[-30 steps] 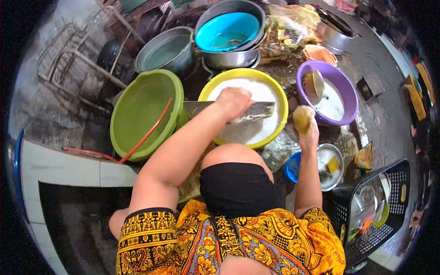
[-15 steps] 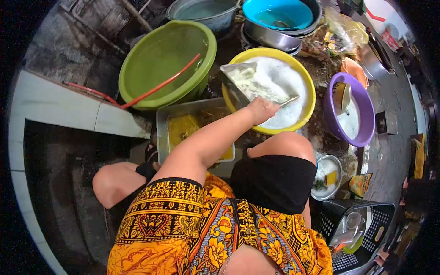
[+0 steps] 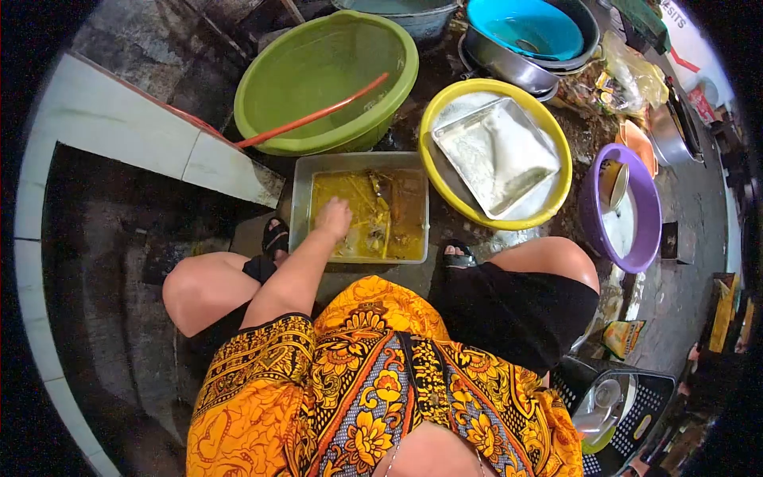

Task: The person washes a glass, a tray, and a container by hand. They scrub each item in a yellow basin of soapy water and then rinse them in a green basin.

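My left hand (image 3: 334, 219) is over the left part of a clear plastic bin (image 3: 303, 171). Its fingers point down and are bunched from this angle, so their grip is hidden. Murky yellowish water fills the bin, with several long, thin things in it that look like utensils. To the right, a rectangular metal tray (image 3: 469, 151) lies tilted in a yellow basin (image 3: 566, 171) of suds, white foam covering much of it. My left hand is apart from this tray. My right hand is out of view.
A large green tub (image 3: 318, 95) with a red hose (image 3: 318, 111) across it stands at the back left. Blue bowls (image 3: 524, 32) are stacked behind. On the right are a purple basin (image 3: 648, 215) and a black crate (image 3: 572, 381). A tiled ledge (image 3: 159, 135) runs along the left.
My left hand has let go of the metal tray, which now rests in the yellow basin. The hand has moved left to the plastic bin. The view has shifted too.
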`<state>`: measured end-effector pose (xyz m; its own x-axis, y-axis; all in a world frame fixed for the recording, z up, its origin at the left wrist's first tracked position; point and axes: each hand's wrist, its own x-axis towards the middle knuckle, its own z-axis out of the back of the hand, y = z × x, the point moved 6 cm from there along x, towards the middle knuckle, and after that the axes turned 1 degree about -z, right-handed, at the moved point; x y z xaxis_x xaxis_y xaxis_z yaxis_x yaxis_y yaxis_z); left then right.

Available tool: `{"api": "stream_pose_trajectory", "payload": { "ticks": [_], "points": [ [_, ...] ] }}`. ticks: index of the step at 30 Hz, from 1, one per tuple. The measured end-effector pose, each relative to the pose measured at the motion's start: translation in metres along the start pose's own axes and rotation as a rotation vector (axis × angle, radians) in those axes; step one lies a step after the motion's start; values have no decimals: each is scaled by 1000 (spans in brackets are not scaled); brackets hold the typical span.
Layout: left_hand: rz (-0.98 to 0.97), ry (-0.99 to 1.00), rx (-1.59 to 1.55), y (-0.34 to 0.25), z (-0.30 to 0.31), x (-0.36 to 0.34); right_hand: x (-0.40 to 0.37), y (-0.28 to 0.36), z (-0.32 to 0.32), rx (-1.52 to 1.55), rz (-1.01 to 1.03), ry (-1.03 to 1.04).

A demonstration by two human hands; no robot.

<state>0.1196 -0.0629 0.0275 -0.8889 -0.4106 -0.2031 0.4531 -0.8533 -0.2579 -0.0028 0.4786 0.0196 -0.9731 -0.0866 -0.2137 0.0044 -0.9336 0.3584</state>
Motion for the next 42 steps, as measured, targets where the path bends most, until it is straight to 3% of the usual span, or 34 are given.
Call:
{"api": "stream_pose_trajectory", "payload": {
  "ticks": [2,6,8,9,11,12,13,14,15,16,17,18,20,23,24,26,27,28,30,31,32,34,35,36,38,40,42],
  "points": [
    [159,18,-52,33,-13,-15,1,1,7,4,4,2],
    [178,-154,5,52,-6,-15,9,6,34,90,10,-20],
    [241,-619,49,47,41,-26,17,12,65,228,20,-48],
    [404,-605,-30,60,46,-26,24,20,83,397,-4,-28],
    [643,-534,-310,87,53,-27,52,39,113,1197,-218,136],
    [699,-469,-528,100,46,-26,63,57,137,1284,-226,186],
    [705,-438,-586,109,36,-23,73,110,172,671,113,243],
    [710,-425,-544,112,29,-23,79,163,208,85,429,116],
    [717,-420,-506,115,24,-22,94,191,215,195,503,211],
    [724,-407,-490,123,13,-21,101,224,219,79,391,323],
    [753,-391,-521,160,-24,-7,112,250,211,55,590,357],
    [783,-374,-552,196,-60,5,112,284,198,-20,610,468],
    [686,-321,-381,175,-28,-4,130,326,137,-29,617,720],
    [514,-523,-472,138,17,-18,111,383,44,-140,674,894],
    [504,-443,-434,122,39,-26,110,392,1,-137,654,955],
    [536,-434,-410,152,6,-20,100,412,-68,-239,866,885],
    [562,-421,-419,143,18,-31,98,410,-94,-68,722,863],
    [585,-404,-433,126,33,-41,96,407,-127,-62,744,884],
    [560,-433,-487,109,50,-57,101,405,-172,-68,924,383],
    [505,-455,-554,105,55,-61,103,389,-193,-120,788,300],
    [507,-456,-545,109,58,-63,85,385,-189,-111,790,303],
    [450,-438,-520,112,68,-61,66,365,-153,26,512,102],
    [490,-414,-501,116,70,-63,64,361,-156,-86,542,224],
    [474,-415,-499,123,66,-64,63,355,-159,-80,532,213],
    [365,-472,-609,141,45,-65,42,361,-149,-122,898,-347],
    [332,-536,-651,140,43,-76,29,366,-129,-88,814,-315],
    [283,-570,-424,113,75,-88,19,362,-98,102,592,-312]
  ]
}}
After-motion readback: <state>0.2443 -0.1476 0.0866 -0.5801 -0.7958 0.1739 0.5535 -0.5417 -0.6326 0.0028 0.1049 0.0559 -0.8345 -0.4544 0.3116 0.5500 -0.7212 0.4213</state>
